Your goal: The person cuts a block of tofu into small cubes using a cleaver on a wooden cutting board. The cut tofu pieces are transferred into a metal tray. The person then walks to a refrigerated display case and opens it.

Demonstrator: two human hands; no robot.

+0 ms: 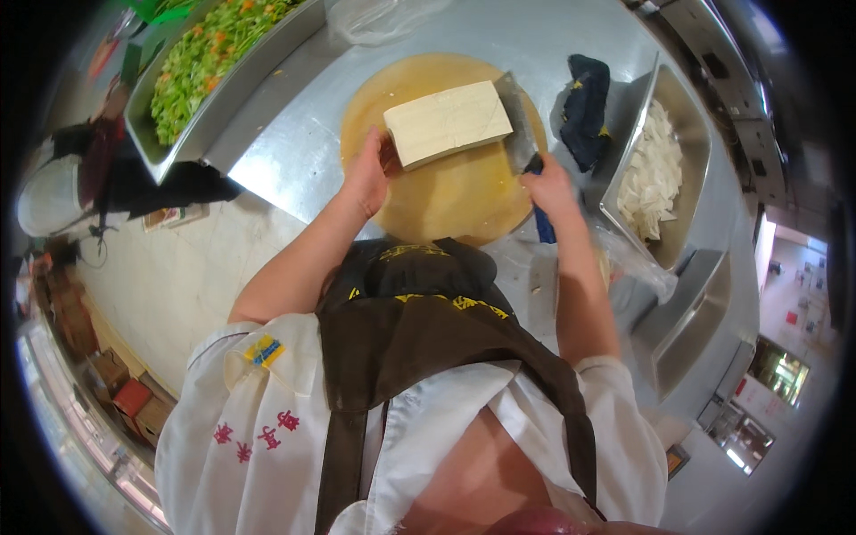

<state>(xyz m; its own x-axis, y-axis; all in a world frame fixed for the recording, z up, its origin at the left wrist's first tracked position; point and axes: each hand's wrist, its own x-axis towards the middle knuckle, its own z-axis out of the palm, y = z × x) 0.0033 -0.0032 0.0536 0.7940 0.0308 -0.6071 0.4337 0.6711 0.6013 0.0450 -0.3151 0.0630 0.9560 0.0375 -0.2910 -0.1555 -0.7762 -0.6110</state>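
A pale rectangular block, probably tofu, lies slightly slanted on a round yellowish cutting board. My left hand is cupped at the block's left end; its fingertips are partly hidden, so its grip is unclear. In my right hand is the handle of a cleaver. The wide metal blade is close against the block's right end, and the handle's blue part shows below my fist. Whether the blade touches the block cannot be told.
Right of the board lie a dark cloth and a steel pan of white slices. Another steel pan stands nearer me. Chopped green and orange vegetables fill a deep tray at upper left. Clear plastic lies beyond the board.
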